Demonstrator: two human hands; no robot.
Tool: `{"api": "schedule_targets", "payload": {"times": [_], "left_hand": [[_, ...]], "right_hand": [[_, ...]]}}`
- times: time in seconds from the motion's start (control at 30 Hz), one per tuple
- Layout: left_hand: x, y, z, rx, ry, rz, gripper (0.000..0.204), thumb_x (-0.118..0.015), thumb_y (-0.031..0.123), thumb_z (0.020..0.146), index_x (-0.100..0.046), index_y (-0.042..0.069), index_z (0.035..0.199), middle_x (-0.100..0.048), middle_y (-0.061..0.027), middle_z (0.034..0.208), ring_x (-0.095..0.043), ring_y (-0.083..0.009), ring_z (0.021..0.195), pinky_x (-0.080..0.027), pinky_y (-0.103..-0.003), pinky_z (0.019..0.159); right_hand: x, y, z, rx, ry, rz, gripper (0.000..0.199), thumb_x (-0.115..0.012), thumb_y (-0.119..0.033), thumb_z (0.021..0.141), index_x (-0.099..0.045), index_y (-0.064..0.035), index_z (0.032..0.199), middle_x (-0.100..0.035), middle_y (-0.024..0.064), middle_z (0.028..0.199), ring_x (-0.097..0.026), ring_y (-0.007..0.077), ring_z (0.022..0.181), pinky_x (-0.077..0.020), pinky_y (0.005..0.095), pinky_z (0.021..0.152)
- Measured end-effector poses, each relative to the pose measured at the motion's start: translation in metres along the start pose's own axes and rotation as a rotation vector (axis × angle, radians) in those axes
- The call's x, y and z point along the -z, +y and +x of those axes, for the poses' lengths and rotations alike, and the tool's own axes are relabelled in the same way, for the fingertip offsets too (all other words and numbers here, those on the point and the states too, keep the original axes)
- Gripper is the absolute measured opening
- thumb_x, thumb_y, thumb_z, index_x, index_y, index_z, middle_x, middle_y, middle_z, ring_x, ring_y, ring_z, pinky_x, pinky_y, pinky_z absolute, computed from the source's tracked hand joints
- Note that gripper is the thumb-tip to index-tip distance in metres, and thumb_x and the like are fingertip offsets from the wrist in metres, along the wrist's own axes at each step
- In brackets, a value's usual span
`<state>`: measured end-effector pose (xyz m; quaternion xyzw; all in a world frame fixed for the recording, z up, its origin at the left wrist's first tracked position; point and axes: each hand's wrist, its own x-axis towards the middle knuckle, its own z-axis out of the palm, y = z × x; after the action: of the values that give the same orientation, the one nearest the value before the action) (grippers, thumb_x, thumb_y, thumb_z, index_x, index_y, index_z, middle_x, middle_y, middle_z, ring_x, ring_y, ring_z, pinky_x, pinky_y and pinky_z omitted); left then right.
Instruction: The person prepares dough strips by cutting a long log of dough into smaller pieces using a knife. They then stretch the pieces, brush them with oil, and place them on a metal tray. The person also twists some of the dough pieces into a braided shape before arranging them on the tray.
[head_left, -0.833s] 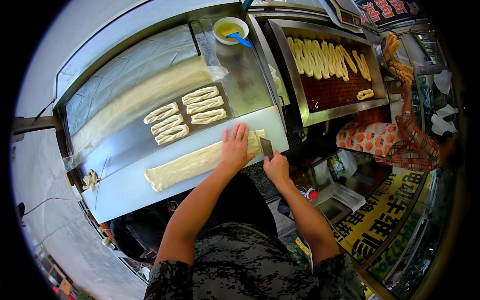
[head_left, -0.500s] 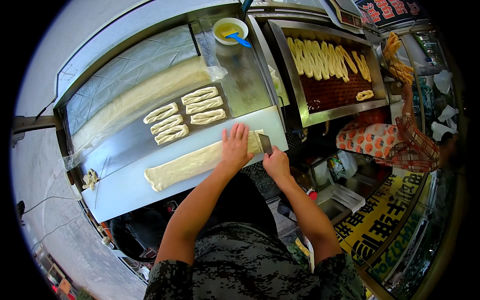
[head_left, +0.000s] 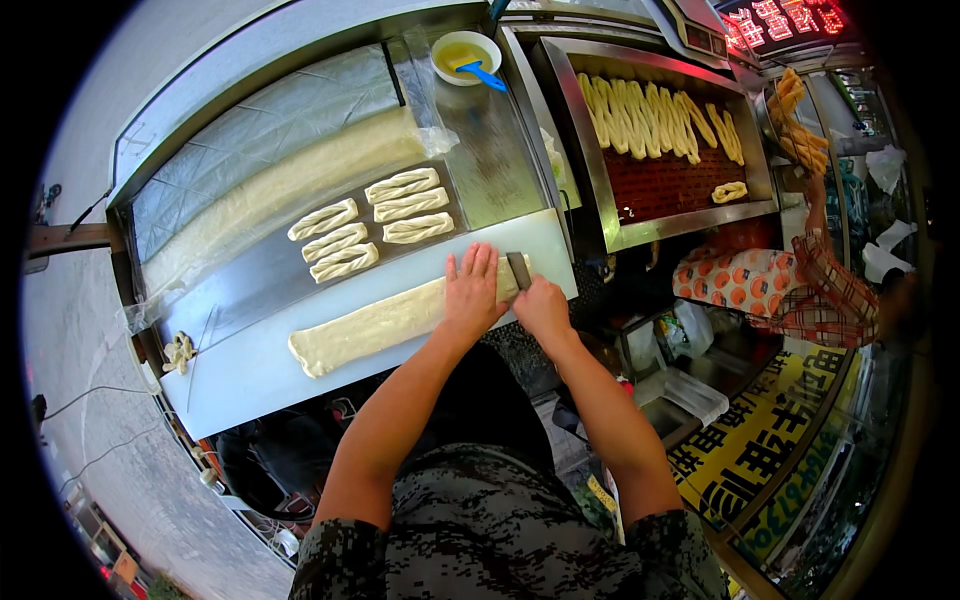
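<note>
Left hand (head_left: 472, 293) lies flat, grip open, on the dough strip (head_left: 375, 325); right hand (head_left: 541, 304) grips a scraper (head_left: 518, 270).

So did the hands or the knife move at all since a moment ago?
Barely. The right hand keeps its grip on the flat metal cutter blade, which sits a touch closer to the left hand at the end of the long pale dough strip. The left hand stays pressed flat on that strip. The six twisted dough pieces on the steel counter and the white bowl with a blue brush stayed put.
</note>
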<state>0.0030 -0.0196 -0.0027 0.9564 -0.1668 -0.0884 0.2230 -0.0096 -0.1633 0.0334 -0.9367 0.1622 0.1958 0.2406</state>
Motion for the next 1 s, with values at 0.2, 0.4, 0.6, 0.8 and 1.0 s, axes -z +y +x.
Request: {"api": "schedule_targets", "payload": {"times": [0.2,0.4,0.6,0.8,1.0], "left_hand": [[0.005,-0.004,-0.003,-0.01,-0.042,0.026,0.1,-0.082,0.042,0.063,-0.039,0.002,0.144,-0.037,-0.0107,0.15,-0.03,-0.0266,0.142,-0.021,-0.056,0.114],[0.007,-0.005,-0.006,0.029,-0.079,0.022,0.103,-0.082,0.042,0.063,-0.036,0.002,0.146,-0.034,-0.0109,0.152,-0.027,-0.0268,0.143,-0.019,-0.056,0.115],[0.018,-0.015,-0.018,0.053,-0.08,0.023,0.104,-0.084,0.041,0.062,-0.036,0.002,0.145,-0.034,-0.0105,0.151,-0.028,-0.0265,0.143,-0.02,-0.056,0.115],[0.018,-0.016,-0.022,0.058,-0.062,0.012,0.106,-0.084,0.042,0.061,-0.035,0.002,0.145,-0.034,-0.0102,0.151,-0.028,-0.0268,0.142,-0.021,-0.057,0.114],[0.019,-0.02,-0.023,0.057,-0.066,-0.011,0.105,-0.085,0.039,0.061,-0.035,0.002,0.145,-0.034,-0.0102,0.151,-0.028,-0.0271,0.142,-0.022,-0.058,0.114]], "right_hand": [[-0.001,0.012,-0.024,-0.063,-0.051,-0.015,0.023,-0.058,-0.014,0.081,-0.063,0.0056,0.093,-0.065,0.0313,0.086,-0.064,0.0474,0.085,-0.0514,0.0528,0.078],[-0.007,0.008,-0.004,0.027,0.022,-0.075,0.025,-0.058,-0.015,0.081,-0.063,0.0053,0.095,-0.066,0.0305,0.086,-0.064,0.0469,0.084,-0.052,0.0524,0.078],[0.011,0.003,-0.003,0.056,0.088,-0.027,0.024,-0.058,-0.016,0.082,-0.062,0.0031,0.097,-0.066,0.0306,0.083,-0.064,0.0481,0.082,-0.0516,0.054,0.076],[-0.021,0.017,-0.045,0.164,0.195,0.118,0.019,-0.06,-0.015,0.084,-0.058,0.0022,0.089,-0.064,0.0275,0.072,-0.063,0.0472,0.072,-0.0509,0.0542,0.067],[-0.043,0.0,-0.036,0.134,0.144,0.097,0.018,-0.059,-0.014,0.083,-0.058,0.002,0.091,-0.065,0.0257,0.075,-0.064,0.0452,0.075,-0.0515,0.0535,0.068]]}}
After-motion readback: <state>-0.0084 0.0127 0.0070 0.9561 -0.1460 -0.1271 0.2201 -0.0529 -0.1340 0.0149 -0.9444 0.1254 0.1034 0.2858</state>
